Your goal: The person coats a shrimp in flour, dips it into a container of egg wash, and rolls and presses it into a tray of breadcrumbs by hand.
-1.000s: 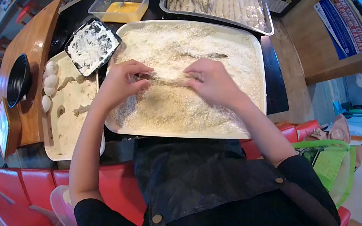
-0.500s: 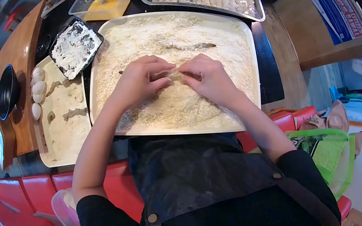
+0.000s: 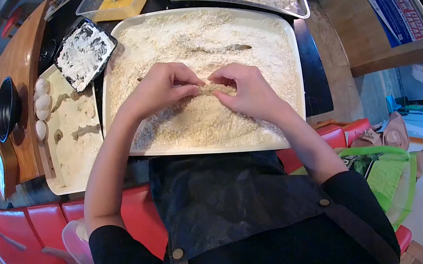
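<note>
My left hand [image 3: 167,87] and my right hand [image 3: 247,90] meet over the middle of a cream tray [image 3: 198,155] spread with pale breadcrumbs [image 3: 205,128]. Between their bent fingertips they pinch a crumb-coated shrimp [image 3: 210,88], one hand at either end. It lies low against the crumbs, and the fingers partly cover it. Behind my hands, a second coated shrimp [image 3: 220,49] rests stretched out on the crumbs, its dark tail pointing right. A small dark tip [image 3: 140,79] pokes out beside my left hand; the rest of it is hidden.
To the left, a tray [image 3: 72,179] holds several uncoated shrimp, with eggs [image 3: 41,102] along its edge. A black dish of white flour [image 3: 84,53] overlaps its corner. Beyond stand a clear tub of yellow liquid [image 3: 87,9] and a metal tray [image 3: 305,6] with rows of coated shrimp.
My fingertips have shifted slightly along the shrimp, and more of it shows between them. The whole view has moved a little, with the trays sitting higher in it.
</note>
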